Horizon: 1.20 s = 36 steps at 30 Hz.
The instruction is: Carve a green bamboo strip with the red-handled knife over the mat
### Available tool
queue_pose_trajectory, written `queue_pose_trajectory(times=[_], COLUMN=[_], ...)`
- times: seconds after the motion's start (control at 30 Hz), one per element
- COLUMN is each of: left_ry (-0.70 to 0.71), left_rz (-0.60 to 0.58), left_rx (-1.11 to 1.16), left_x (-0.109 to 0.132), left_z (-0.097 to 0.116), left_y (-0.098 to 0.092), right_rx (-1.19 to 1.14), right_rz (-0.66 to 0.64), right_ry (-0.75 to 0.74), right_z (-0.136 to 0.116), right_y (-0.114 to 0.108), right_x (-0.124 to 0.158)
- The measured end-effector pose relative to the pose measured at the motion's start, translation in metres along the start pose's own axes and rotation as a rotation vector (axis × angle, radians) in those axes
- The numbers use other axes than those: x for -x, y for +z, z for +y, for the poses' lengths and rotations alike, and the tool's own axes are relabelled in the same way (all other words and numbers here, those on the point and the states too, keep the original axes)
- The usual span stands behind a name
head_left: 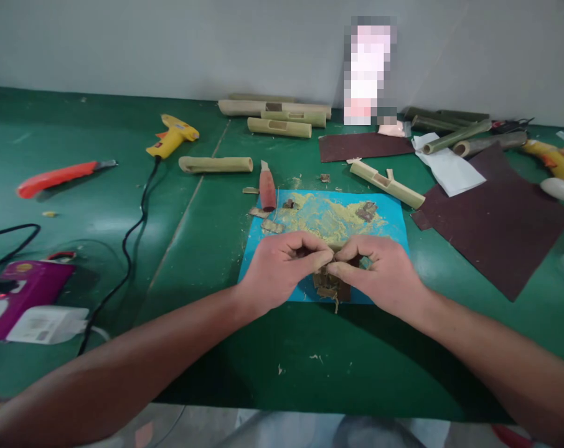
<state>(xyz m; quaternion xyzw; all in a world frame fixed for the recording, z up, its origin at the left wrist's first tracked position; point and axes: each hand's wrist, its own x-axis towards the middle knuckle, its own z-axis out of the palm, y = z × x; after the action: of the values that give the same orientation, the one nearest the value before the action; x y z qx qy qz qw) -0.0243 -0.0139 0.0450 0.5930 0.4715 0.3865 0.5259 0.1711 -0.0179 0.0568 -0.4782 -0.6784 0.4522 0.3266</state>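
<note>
My left hand (294,264) and my right hand (380,264) meet above the blue sheet (389,218), fingertips pinched together. A small brownish piece sits between the fingertips, mostly hidden, and I cannot make out its kind. Just beneath them lies a clump of worn brown scraps (327,286) with frayed bits. Pale yellow dust (326,214) covers the sheet's middle, with a crumpled brown scrap (366,211) on its right. Near the sheet's upper left edge rests a red-handled knife (267,190), blade pointing away. A notched bamboo tube (387,185) lies beyond my right hand.
Several cut bamboo tubes (279,127) lie by the wall. To the left are a yellow glue gun (173,137) with its cord, an orange cutter (60,178) and a purple power strip (34,292). On the right lie a dark brown sheet (501,218) and white paper (450,168).
</note>
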Motion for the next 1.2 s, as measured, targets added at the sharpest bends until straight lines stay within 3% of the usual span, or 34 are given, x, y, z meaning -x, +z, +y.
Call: queue_pose_trajectory(times=[0.2,0.5,0.77,0.9,1.0,1.2], left_ry=[0.009,0.056,0.245,0.180,0.101,0.068], left_rz=[-0.019,0.047,-0.019,-0.028,-0.031,0.062], left_rx=[0.015,0.069,-0.171,-0.234,-0.145,-0.084], left_x=[0.000,0.002,0.001,0.002,0.002,-0.005], left_z=[0.003,0.000,0.003,0.005,0.004,-0.002], left_y=[0.002,0.004,-0.001,-0.003,-0.004,-0.017], right_rx=[0.032,-0.035,0.104,0.211,0.279,0.572], right_rz=[-0.014,0.001,-0.002,0.037,0.060,0.132], right_ry=[-0.015,0.012,-0.130,-0.232,-0.328,-0.416], right_z=[-0.001,-0.005,0.003,0.010,0.014,0.026], right_y=[0.000,0.001,0.001,0.003,0.002,-0.008], right_x=[0.002,0.000,0.002,0.003,0.003,-0.001])
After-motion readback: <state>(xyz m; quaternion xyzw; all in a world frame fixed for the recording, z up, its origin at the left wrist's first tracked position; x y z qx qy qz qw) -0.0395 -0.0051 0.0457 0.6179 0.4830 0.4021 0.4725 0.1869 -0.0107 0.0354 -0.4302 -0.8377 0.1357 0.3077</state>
